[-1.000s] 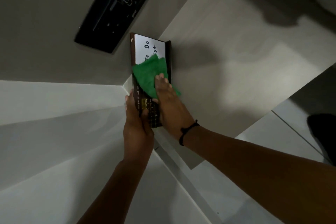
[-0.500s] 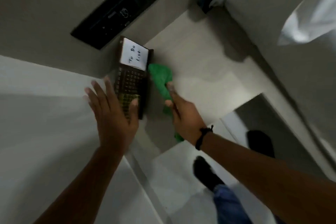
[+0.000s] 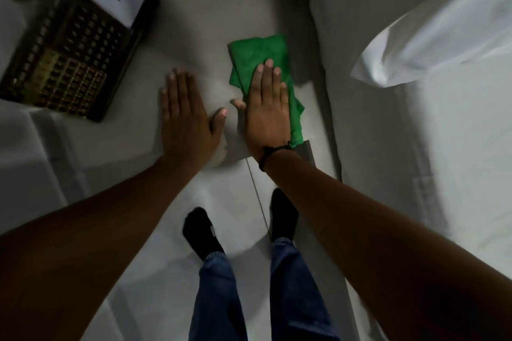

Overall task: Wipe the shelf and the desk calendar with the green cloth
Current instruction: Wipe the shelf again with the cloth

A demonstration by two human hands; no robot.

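The desk calendar, a dark brown board with a grid of small tiles and a white "To Do List" panel, lies flat at the far left of the pale shelf. My left hand rests flat and empty on the shelf, fingers spread, to the right of the calendar. My right hand presses flat on the green cloth, which lies crumpled on the shelf near its right edge. Part of the cloth is hidden under my palm.
A bed with white sheets runs along the right side, close to the shelf's right edge. Below the shelf's front edge are the pale tiled floor, my two dark socks and blue jeans.
My left hand let go of the calendar and now lies flat on the shelf. My right hand moved the cloth off the calendar and rightward onto the shelf. The view tilted down.
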